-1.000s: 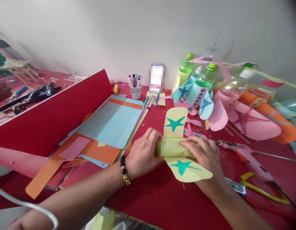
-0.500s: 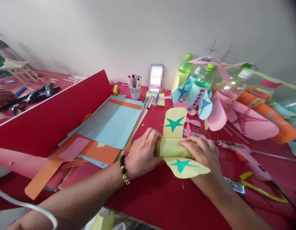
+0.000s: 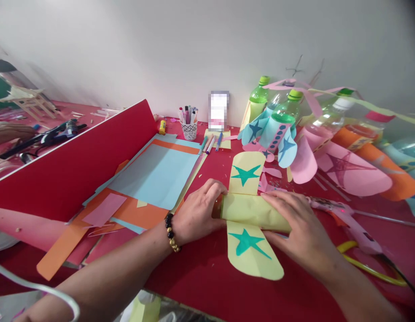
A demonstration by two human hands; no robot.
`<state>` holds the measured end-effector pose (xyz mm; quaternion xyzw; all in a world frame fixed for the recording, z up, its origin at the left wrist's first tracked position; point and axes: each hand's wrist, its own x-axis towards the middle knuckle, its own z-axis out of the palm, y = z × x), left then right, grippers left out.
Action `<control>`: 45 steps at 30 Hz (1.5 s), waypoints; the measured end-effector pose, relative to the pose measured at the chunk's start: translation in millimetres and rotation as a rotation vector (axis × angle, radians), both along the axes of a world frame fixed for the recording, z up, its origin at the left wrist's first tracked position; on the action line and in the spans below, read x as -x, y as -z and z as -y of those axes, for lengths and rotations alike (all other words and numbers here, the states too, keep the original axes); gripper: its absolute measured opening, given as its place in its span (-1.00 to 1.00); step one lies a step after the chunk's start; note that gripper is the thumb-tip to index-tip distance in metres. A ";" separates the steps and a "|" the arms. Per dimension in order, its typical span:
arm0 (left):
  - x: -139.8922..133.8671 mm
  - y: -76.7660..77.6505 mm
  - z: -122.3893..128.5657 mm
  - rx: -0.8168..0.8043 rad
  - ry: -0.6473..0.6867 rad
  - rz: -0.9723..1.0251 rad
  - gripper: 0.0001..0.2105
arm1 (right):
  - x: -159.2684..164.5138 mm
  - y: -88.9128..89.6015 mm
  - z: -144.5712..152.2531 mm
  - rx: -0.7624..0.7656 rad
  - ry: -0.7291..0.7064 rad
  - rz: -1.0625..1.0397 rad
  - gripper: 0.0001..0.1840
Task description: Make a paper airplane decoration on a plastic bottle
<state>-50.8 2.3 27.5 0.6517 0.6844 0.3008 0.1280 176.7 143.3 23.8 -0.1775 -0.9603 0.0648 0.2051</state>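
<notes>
A bottle wrapped in yellow paper [image 3: 242,209] lies on its side on the red tabletop. Two yellow paper wings, a far wing [image 3: 250,161] and a near wing [image 3: 257,264], stick out from it, each bearing a green star. My left hand [image 3: 203,210] is closed around the bottle's left end, hiding part of it. At the other end, my right hand [image 3: 294,219] grips the wrapped body between thumb and fingers. Just right of that hand lies a pink glue gun [image 3: 357,226] with a small red light. Yellow-handled scissors [image 3: 371,266] are partly hidden behind my right forearm.
Several decorated bottles [image 3: 288,109] with paper wings stand along the right. Blue paper sheets [image 3: 156,172] and orange paper [image 3: 147,214] lie left, beside a red upright board [image 3: 93,165]. A cup of markers [image 3: 189,129] and a phone [image 3: 219,109] stand by the wall. Another person's hand [image 3: 12,133] is far left.
The near wing has swung down and spread flatter toward me, showing its whole star. My right hand has shifted right and toward me along the bottle, covering more of the scissors.
</notes>
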 end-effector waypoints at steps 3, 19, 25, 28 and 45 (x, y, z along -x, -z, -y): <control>3.9 -0.1 -2.8 -0.038 0.022 0.007 -0.56 | -1.0 1.7 -1.5 0.000 -0.005 0.025 -0.32; 7.2 -2.3 -2.4 -0.283 -0.007 -0.001 -0.83 | 3.8 -3.7 6.5 0.071 0.051 0.004 -0.31; 7.6 -3.5 -0.8 -0.361 -0.011 0.231 -0.93 | 4.0 -2.8 12.7 0.041 0.098 -0.091 -0.31; 14.1 -4.2 -1.3 -0.287 -0.018 0.400 -0.87 | 4.4 -2.2 18.5 0.041 0.095 -0.043 -0.26; 56.9 -36.1 11.5 -0.161 -0.265 0.041 -0.67 | 7.6 -11.0 44.8 0.105 -0.008 0.083 -0.16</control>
